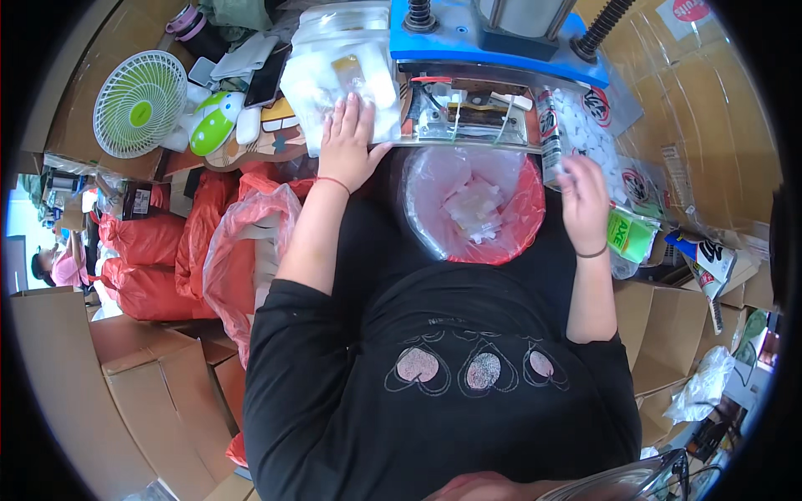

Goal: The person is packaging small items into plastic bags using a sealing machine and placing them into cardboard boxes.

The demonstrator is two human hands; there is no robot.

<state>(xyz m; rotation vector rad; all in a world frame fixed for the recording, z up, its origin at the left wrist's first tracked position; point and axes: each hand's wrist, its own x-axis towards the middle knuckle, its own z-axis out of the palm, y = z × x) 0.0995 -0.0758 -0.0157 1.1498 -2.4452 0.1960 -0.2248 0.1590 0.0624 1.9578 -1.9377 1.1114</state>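
Note:
My left hand [346, 150] lies flat on a stack of milky, translucent plastic pouches [330, 79], fingers stretched out over the top one. A small tan patch shows through that pouch. My right hand [583, 200] is raised beside an open plastic bag of small white pieces [581, 125]. Its fingers are bent together and slightly blurred; what they hold, if anything, I cannot make out. Between the hands stands a blue press [464, 43] with dark springs, and below its upper plate sits a metal fixture [468, 117] with wires and clear strips.
In front of my lap is a bin lined with a plastic bag [535, 188], scraps inside. A white-green fan [140, 103], a phone [266, 79] and a tumbler [198, 32] stand left. Red bags [146, 284] and cartons [167, 392] flank me. A person [68, 263] is far left.

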